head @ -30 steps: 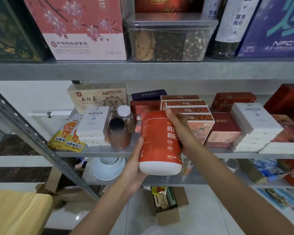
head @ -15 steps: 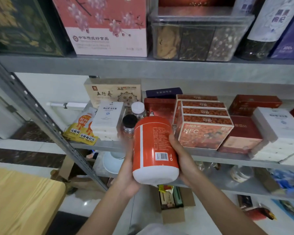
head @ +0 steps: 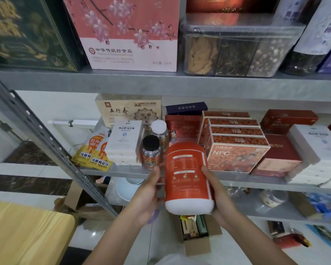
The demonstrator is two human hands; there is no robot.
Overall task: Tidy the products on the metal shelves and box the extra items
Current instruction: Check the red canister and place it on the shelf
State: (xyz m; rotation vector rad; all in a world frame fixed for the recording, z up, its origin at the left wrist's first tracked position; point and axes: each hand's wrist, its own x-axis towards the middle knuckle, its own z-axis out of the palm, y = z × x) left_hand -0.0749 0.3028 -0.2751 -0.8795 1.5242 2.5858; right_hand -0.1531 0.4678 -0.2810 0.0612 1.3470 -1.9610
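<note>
Fingers [head: 208, 175] around canister [head: 187, 180] before shelf edge [head: 120, 171]

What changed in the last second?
The red jar was turned in both hands: its front label swung away, then the barcode side, and now a printed table faces the camera. The right hand slid from the jar's top end down to its lower right side; the left hand kept holding the left side. Nothing was let go. On the shelf, the boxes and bottles stayed put.

The metal shelf [head: 122, 170] carries stacked boxes [head: 235, 157], two small jars [head: 151, 153] and sachets [head: 95, 159].
</note>
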